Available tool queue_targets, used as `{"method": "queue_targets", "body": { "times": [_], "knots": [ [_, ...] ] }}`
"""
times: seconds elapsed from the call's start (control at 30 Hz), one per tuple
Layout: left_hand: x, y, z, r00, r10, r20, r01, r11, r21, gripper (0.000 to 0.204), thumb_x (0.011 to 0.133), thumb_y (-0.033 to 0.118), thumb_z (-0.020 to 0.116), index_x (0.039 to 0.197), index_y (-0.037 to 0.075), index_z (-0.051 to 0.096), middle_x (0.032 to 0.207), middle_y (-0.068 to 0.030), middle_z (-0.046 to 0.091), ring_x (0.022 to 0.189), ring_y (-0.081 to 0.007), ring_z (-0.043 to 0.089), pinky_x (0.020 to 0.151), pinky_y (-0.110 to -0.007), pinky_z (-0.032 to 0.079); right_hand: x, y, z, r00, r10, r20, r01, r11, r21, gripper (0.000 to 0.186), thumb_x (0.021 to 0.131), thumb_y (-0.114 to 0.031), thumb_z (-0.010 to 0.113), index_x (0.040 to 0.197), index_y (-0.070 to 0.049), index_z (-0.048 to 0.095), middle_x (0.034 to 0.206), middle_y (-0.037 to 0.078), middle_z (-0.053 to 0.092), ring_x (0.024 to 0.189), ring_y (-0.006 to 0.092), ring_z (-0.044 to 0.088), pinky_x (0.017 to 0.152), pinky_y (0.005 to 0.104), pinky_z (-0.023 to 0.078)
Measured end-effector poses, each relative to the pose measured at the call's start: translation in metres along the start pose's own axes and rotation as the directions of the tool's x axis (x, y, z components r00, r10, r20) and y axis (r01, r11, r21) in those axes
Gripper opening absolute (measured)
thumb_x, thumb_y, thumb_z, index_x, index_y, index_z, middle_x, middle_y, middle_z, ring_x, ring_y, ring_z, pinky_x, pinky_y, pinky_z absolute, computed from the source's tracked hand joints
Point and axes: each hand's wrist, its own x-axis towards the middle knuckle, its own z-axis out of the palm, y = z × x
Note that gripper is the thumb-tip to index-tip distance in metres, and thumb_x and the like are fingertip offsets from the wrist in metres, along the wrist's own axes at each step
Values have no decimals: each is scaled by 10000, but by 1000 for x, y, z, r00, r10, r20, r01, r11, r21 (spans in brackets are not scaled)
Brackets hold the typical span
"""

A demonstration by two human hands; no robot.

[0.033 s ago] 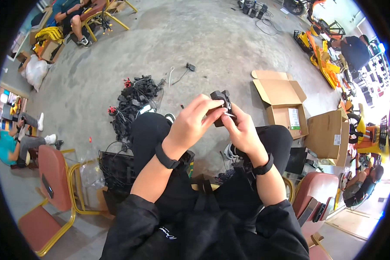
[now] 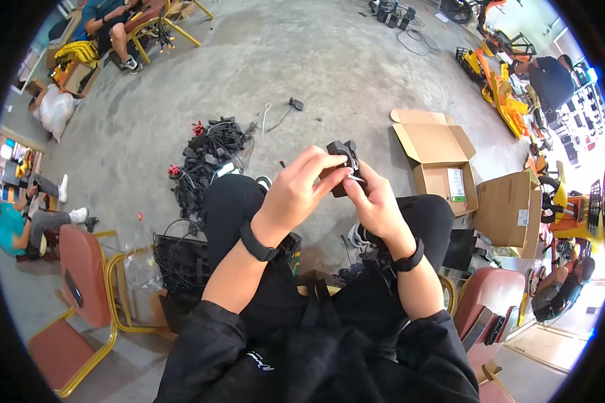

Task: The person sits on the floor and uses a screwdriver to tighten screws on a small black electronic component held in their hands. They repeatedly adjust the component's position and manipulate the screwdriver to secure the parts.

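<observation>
Above my knees, both hands hold a small black plastic part [image 2: 343,147] with a curved notch at its top. My left hand [image 2: 301,183] pinches its near face, thumb and forefinger together. My right hand [image 2: 376,205] grips its right side and lower edge. A thin, pale, rod-like piece [image 2: 357,178] shows at the fingertips; whether it is fixed to the part I cannot tell. The fingers hide much of the part. On the floor beyond my left knee lies a heap of black parts with cables [image 2: 212,158], some with red ends.
An open cardboard box [image 2: 444,158] lies on the floor ahead right, with a larger carton [image 2: 507,209] beside it. A cabled black piece [image 2: 296,104] lies farther out. Red chairs [image 2: 84,282] flank me, and a black crate [image 2: 181,262] holds cables. Several people sit or work around.
</observation>
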Motion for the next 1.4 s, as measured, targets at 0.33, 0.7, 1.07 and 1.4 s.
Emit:
{"method": "queue_targets", "body": {
  "times": [0.33,0.7,1.07,1.4],
  "knots": [
    [-4,-6,0,997,-78,7,78,994,-78,176,814,3,678,974,15,605,809,-86,617,709,-186,649,595,-276,529,2,-8,4,999,31,-32,-36,986,-163,313,899,-153,585,1147,28,521,779,112,604,687,96,556,633,277,461],
    [-1,2,0,998,63,-16,-62,997,52,216,813,-7,661,1017,40,605,785,-89,615,641,-214,606,553,-305,479,1,-8,6,995,-61,-75,51,991,-126,286,874,-114,591,1127,8,540,751,103,603,623,91,530,575,269,445],
    [-2,1,2,999,-41,23,39,998,58,159,815,-37,657,955,0,592,822,-122,621,727,-237,627,631,-314,490,1,-9,5,997,-8,-80,-5,988,-152,337,854,-117,611,1158,6,535,780,118,608,630,131,558,586,283,455],
    [-6,-6,7,996,-93,16,92,993,69,94,910,94,582,918,8,547,756,-133,579,606,-259,575,530,-340,436,2,4,12,978,-113,-174,75,975,-207,447,807,-102,640,1212,35,508,908,190,638,774,259,660,692,322,522]
  ]
}}
